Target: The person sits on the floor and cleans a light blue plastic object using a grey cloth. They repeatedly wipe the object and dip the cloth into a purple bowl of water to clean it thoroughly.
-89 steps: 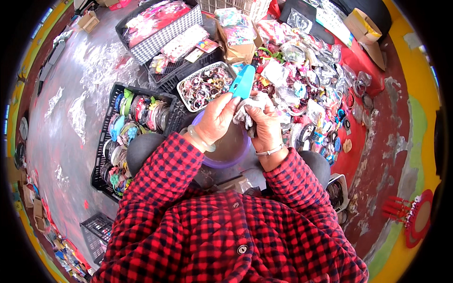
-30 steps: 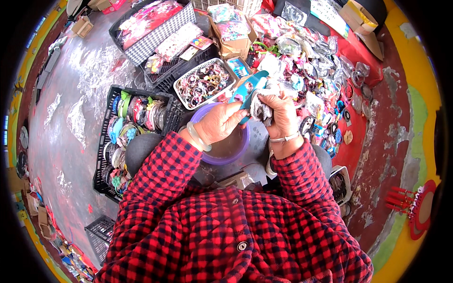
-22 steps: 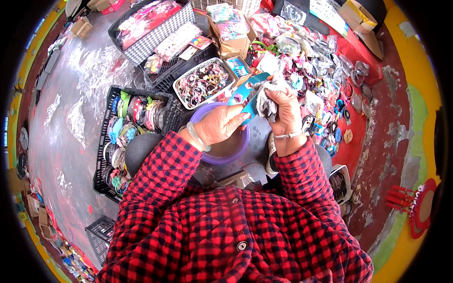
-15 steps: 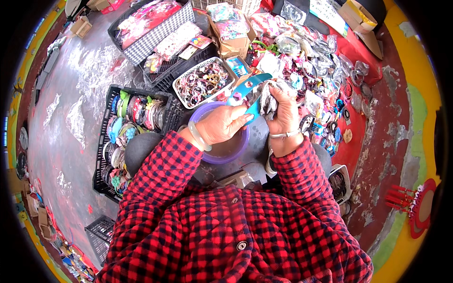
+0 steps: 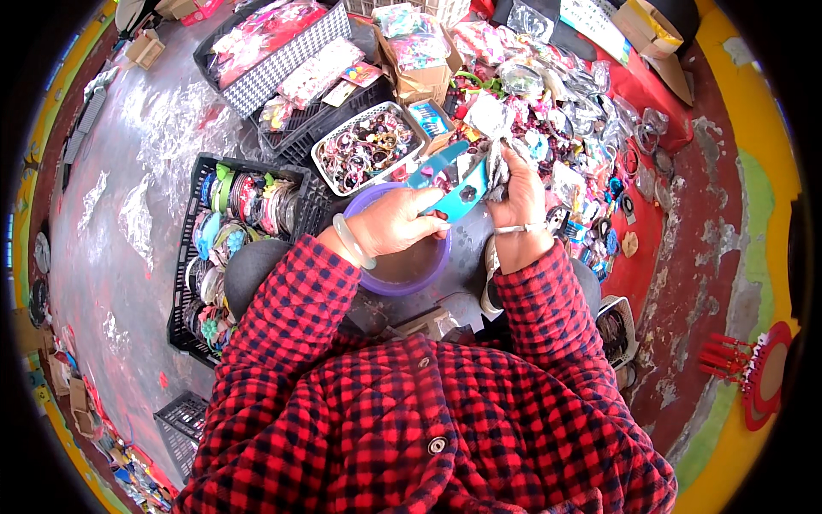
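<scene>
One teal headband, held between two hands over a purple basin

Item one: teal headband (image 5: pixel 461 195), bearing a dark flower-like mark; it is hanging in the air above the far right part of the basin, its two arms spreading apart. Item two: left hand (image 5: pixel 390 224), whose thumb and fingers are closing tightly on the headband's near end, a pale bangle (image 5: pixel 353 242) circling the wrist. Item three: right hand (image 5: pixel 521 201), whose fingers are curling around a bunched grey-and-white cloth (image 5: pixel 497 171) and pressing it to the headband's right arm; a silver bracelet (image 5: pixel 520 229) is circling this wrist. Both sleeves are showing red-and-black check.

Surroundings: purple basin (image 5: pixel 411 287), containing murky liquid, is standing below the left hand. White basket (image 5: pixel 386 173), full of mixed hair ties, is sitting just beyond the basin. Black crate (image 5: pixel 182 283) is holding rows of headbands beside the left knee. Cardboard box (image 5: pixel 424 83) is bearing bagged goods past the white basket. Large heap (image 5: pixel 556 128) of accessories, many in clear wrapping, is spreading beyond the right hand, partly covering a red sheet (image 5: pixel 651 244)
</scene>
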`<move>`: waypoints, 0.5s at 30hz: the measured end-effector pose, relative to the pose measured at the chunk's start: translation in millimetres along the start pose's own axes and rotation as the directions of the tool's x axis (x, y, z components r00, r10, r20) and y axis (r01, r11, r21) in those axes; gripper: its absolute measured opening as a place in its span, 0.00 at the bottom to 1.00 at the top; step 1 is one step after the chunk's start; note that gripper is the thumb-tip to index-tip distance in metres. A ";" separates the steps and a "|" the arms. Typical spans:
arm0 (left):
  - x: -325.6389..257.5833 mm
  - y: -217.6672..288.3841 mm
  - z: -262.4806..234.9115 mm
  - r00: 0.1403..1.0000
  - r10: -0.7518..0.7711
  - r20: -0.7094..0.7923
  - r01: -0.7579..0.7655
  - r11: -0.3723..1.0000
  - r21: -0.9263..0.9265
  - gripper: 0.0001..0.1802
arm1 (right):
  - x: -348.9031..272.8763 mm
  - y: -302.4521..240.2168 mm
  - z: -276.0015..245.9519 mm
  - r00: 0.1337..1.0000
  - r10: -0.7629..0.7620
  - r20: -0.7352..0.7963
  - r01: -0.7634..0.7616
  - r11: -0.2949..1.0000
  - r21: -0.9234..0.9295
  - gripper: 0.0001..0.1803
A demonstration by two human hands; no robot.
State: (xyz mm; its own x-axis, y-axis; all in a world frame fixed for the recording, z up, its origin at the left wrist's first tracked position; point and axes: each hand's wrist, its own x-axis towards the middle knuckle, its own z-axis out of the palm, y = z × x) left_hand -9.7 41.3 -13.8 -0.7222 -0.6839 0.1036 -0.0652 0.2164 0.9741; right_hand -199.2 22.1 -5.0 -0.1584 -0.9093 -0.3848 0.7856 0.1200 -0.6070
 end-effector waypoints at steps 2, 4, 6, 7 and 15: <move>-0.6 3.9 0.0 0.997 -0.077 0.021 0.080 0.986 -0.146 0.06 | 0.2 1.0 2.2 1.000 0.022 0.009 -0.022 0.998 -0.051 0.08; -2.0 4.5 1.7 0.994 -0.109 0.007 0.107 0.961 -0.253 0.05 | -1.9 1.5 4.6 0.994 0.092 0.052 -0.087 0.993 -0.078 0.09; -2.6 0.9 4.8 0.994 -0.099 -0.051 0.077 0.943 -0.323 0.05 | -6.2 3.4 5.8 0.985 0.126 0.114 -0.116 0.989 -0.095 0.11; -2.6 0.1 4.7 0.993 -0.089 -0.074 0.060 0.941 -0.334 0.05 | -6.9 3.9 6.3 0.978 0.137 0.158 -0.117 0.985 -0.129 0.13; -1.5 0.0 6.9 0.967 -0.131 -0.220 0.045 0.934 -0.355 0.04 | -23.2 19.5 13.6 0.978 0.079 0.192 -0.045 0.984 -0.175 0.18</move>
State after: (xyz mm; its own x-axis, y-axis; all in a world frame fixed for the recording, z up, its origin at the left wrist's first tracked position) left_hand -13.3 47.2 -15.4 -0.5382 -0.8426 0.0170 0.1507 -0.0763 0.9856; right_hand -172.1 40.1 1.6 0.0222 -0.9565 -0.2908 0.6750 0.2288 -0.7014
